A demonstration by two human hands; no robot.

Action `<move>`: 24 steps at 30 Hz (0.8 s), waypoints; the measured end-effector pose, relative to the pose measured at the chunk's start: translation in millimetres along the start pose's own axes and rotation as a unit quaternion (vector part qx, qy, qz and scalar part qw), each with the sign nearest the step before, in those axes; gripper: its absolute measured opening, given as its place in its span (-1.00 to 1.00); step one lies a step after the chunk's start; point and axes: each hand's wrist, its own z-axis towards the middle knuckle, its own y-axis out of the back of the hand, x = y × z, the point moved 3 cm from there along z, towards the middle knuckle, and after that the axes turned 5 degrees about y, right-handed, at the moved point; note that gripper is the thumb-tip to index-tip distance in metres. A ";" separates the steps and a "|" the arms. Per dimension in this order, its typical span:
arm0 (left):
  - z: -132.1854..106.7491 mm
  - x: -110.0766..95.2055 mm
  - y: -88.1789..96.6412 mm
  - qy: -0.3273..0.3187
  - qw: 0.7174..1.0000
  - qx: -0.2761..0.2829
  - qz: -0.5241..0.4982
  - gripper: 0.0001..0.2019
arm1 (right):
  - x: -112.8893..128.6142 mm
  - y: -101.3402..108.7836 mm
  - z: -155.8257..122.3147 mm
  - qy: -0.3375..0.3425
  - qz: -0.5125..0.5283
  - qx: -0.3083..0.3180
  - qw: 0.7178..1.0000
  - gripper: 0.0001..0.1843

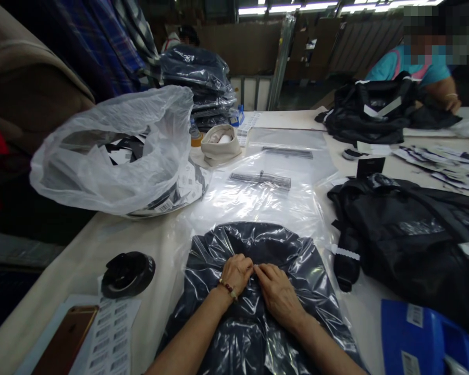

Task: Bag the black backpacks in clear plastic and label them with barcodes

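Note:
In front of me lies a dark bag or garment in a clear plastic bag (297, 281), spread flat on the table. My left hand (237, 273), with a beaded bracelet at the wrist, is closed over the middle of the plastic, its fingertips pinched. Touching it from the other side, my right hand (278, 291) is also pinched, fingers pressed together on the plastic. Whatever bit sits between the fingertips is too small to make out. Beyond the package is a stack of flat clear plastic bags (254, 205) with black print.
At left stand an open white plastic bag (113, 112) of tags, a black roll (128, 276), a phone (66, 341) and label sheets (111, 338). Black bags (410, 234) and a blue dispenser (408, 338) are at right. Wrapped packages (197, 73) are stacked behind; a co-worker (433, 67) handles black fabric.

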 end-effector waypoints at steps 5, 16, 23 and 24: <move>-2.8 0.8 -8.8 -0.007 1.000 -0.004 0.027 -0.86 | 0.3 -7.0 -6.2 -0.004 -0.010 0.003 1.000 -0.61; -4.2 5.6 -5.2 0.070 0.996 -0.045 0.042 -0.58 | 1.8 -8.9 -5.4 -0.014 -0.018 0.024 0.999 -0.60; -30.2 -8.6 0.4 -0.043 0.994 0.023 0.096 -0.70 | -1.7 -13.1 -9.4 -0.001 -0.028 0.016 0.999 -0.52; -33.2 -9.9 -0.7 -0.043 0.993 0.032 0.105 -0.69 | -1.4 -13.6 -8.9 -0.002 -0.035 0.029 0.999 -0.50</move>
